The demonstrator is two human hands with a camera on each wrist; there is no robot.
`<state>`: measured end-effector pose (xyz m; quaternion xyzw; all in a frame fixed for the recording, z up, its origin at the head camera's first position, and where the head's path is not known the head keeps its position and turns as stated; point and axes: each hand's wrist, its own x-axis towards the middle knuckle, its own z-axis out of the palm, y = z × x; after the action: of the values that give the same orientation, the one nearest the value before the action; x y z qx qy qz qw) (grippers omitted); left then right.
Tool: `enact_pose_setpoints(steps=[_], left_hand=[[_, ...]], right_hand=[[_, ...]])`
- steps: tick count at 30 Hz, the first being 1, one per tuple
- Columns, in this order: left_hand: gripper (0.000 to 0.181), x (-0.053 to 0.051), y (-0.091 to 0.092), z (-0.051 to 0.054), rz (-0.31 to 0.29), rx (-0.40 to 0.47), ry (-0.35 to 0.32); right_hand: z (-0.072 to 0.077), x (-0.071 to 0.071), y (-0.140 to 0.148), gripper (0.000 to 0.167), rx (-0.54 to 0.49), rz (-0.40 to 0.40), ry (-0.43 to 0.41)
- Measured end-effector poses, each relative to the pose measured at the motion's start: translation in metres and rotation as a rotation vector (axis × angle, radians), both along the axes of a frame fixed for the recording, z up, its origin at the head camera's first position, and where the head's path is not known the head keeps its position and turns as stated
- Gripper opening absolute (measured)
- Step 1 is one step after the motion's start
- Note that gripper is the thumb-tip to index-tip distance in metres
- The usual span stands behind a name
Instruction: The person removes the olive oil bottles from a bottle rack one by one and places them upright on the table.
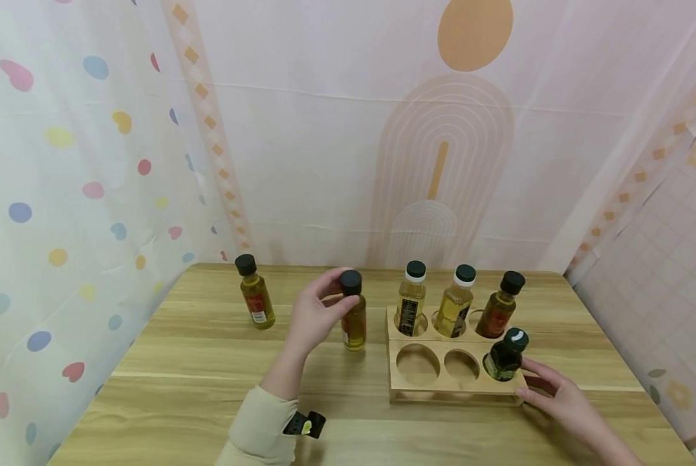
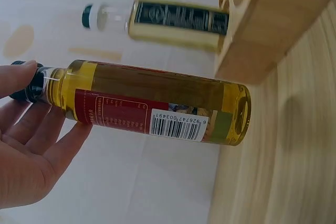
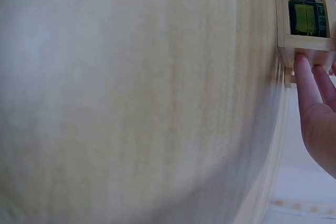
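Note:
My left hand (image 1: 319,314) grips an oil bottle (image 2: 152,103) by its black cap and neck. The bottle is upright, has a red label with a barcode, and its base looks slightly raised off the table. To its right stands a wooden bottle rack (image 1: 458,384) with two rows of round holes. My right hand (image 1: 563,401) touches the rack's right end, fingers fairly straight against the end panel in the right wrist view. Closest to it, a dark green bottle (image 1: 504,359) sits in the front right hole. Two bare round holes show at the front left and middle.
Two pale-oil bottles (image 1: 410,304) (image 1: 455,307) and a red-labelled bottle (image 1: 497,312) stand in the rack's back row. Another red-labelled oil bottle (image 1: 257,301) stands at the left on the wooden table (image 1: 167,382). A patterned curtain (image 1: 301,162) hangs behind the table.

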<state>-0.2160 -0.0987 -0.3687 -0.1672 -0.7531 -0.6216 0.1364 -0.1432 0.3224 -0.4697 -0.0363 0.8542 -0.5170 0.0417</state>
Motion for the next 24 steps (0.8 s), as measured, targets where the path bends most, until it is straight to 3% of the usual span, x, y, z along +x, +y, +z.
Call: enact_pose_setpoints(steps=[11,16,24], left_hand=[[0.041,-0.002,-0.053,-0.012,0.187,-0.042,-0.011],[0.042,-0.002,-0.079,-0.015,0.237,-0.032,-0.016],[0.042,0.005,-0.11,-0.017,0.35,-0.064,-0.078]], right_hand=[[-0.001,0.0,0.0,0.064,-0.011,-0.002,0.0],[-0.001,0.0,0.001,0.063,-0.013,0.0,0.017],[-0.002,0.0,0.001,0.063,-0.005,0.0,0.012]])
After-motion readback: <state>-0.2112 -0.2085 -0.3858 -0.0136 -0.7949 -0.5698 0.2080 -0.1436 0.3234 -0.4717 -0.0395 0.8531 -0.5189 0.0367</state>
